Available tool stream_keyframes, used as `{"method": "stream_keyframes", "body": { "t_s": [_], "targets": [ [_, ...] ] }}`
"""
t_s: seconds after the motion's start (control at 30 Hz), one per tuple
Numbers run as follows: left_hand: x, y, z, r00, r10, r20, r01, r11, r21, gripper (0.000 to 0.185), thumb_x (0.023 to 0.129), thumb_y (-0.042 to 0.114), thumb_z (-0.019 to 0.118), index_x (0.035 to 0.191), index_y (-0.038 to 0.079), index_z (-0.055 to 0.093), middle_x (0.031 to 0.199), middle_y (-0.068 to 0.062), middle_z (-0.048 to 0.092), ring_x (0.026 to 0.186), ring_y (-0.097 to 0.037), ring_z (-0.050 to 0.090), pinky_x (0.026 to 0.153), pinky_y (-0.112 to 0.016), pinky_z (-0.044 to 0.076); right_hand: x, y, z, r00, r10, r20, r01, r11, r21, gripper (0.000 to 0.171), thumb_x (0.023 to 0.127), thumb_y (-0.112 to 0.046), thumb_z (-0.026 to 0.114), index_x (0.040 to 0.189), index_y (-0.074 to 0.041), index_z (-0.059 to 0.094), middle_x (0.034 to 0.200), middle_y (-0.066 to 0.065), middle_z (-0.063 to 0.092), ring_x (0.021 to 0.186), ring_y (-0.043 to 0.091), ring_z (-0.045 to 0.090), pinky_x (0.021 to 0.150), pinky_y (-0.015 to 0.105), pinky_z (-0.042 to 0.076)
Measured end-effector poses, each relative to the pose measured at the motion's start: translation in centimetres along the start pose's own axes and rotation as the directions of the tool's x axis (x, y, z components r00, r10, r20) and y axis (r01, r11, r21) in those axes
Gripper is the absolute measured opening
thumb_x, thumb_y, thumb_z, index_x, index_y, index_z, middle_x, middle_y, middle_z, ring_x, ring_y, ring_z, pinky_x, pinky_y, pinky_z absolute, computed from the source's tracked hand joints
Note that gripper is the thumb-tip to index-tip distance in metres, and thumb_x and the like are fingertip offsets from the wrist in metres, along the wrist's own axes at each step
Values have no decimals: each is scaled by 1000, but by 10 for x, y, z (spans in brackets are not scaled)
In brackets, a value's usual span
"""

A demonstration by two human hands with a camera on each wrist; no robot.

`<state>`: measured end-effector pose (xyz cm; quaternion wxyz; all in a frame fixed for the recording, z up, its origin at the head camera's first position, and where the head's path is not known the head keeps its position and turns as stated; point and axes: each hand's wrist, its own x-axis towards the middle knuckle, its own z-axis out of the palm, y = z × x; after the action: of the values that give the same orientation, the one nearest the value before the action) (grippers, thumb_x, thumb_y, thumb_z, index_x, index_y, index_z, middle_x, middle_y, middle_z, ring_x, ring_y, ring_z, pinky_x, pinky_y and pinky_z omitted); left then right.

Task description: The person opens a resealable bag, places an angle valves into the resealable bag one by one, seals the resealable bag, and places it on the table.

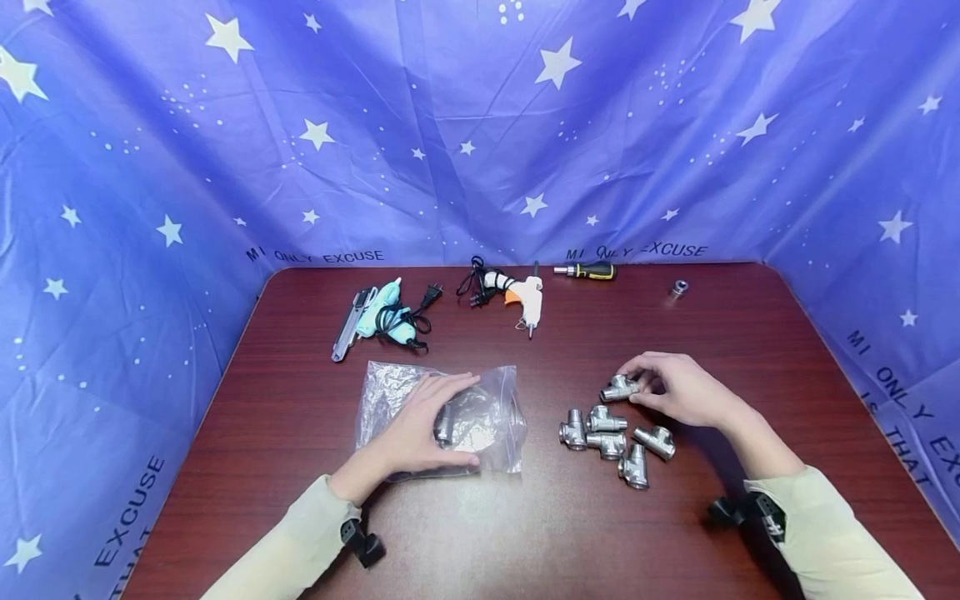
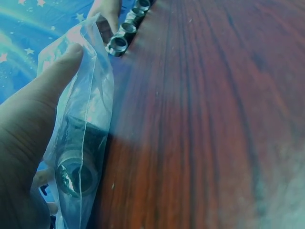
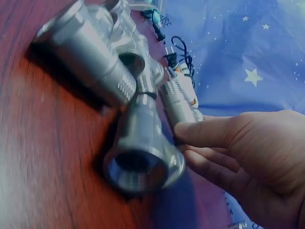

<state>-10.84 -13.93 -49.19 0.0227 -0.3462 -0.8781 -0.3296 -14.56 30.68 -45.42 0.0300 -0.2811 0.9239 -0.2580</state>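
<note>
My left hand [image 1: 461,421] lies flat on a clear plastic bag [image 1: 390,392] on the dark wooden table [image 1: 525,533], with a metal fitting [image 1: 444,425] showing inside the bag between thumb and fingers. In the left wrist view the thumb [image 2: 47,95] rests against the bag [image 2: 90,119], and a fitting [image 2: 74,171] sits inside it. My right hand [image 1: 636,385] pinches a silver tee fitting [image 1: 618,389] at the far side of a cluster of several tee fittings [image 1: 607,437]. The right wrist view shows its fingertips [image 3: 183,131] on that fitting [image 3: 181,102], with other tees [image 3: 143,152] close by.
Along the table's back edge lie a utility knife [image 1: 347,333], a teal glue gun [image 1: 386,312] with a black cord, a white glue gun [image 1: 525,300], a screwdriver [image 1: 588,271] and a small metal fitting [image 1: 678,289]. Blue star-printed cloth [image 1: 480,125] surrounds the table.
</note>
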Motion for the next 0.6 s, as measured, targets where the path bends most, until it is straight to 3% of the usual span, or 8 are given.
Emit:
{"method": "stream_keyframes", "body": {
  "t_s": [0.17, 0.27, 0.43, 0.6],
  "targets": [
    [-1, 0, 0, 1000, -17, 4, 17, 1000, -17, 112, 67, 56, 96, 161, 20, 45, 160, -11, 53, 145, -28, 52, 127, -63, 29, 7, -14, 2, 992, 51, -116, -48, 998, 30, 36, 83, -3, 88, 116, -11, 78, 96, -1, 79, 79, 0, 71, 72, 27, 61],
    [-1, 0, 0, 1000, -28, 3, 28, 999, -24, 113, 68, 55, 96, 162, 20, 44, 160, -8, 54, 145, -28, 52, 128, -64, 27, 14, -28, 2, 985, 97, -145, -87, 994, 73, 35, 83, -5, 88, 117, -12, 79, 99, 3, 80, 78, 2, 73, 70, 25, 61],
    [-1, -1, 0, 999, -36, -5, 36, 999, -26, 112, 69, 55, 95, 163, 23, 42, 160, -2, 54, 145, -26, 53, 129, -65, 26, 27, -54, 5, 983, 144, -118, -123, 978, 167, 35, 84, -8, 90, 116, -11, 79, 92, 2, 82, 76, 4, 75, 66, 23, 59],
    [-1, -1, 0, 1000, -22, -21, 21, 999, -30, 112, 69, 54, 96, 162, 20, 43, 159, -2, 55, 143, -27, 53, 127, -66, 29, 38, -77, 15, 992, 106, -63, -89, 969, 231, 35, 84, -5, 89, 117, -8, 79, 92, 3, 82, 76, 3, 75, 67, 21, 61]
  ]
}}
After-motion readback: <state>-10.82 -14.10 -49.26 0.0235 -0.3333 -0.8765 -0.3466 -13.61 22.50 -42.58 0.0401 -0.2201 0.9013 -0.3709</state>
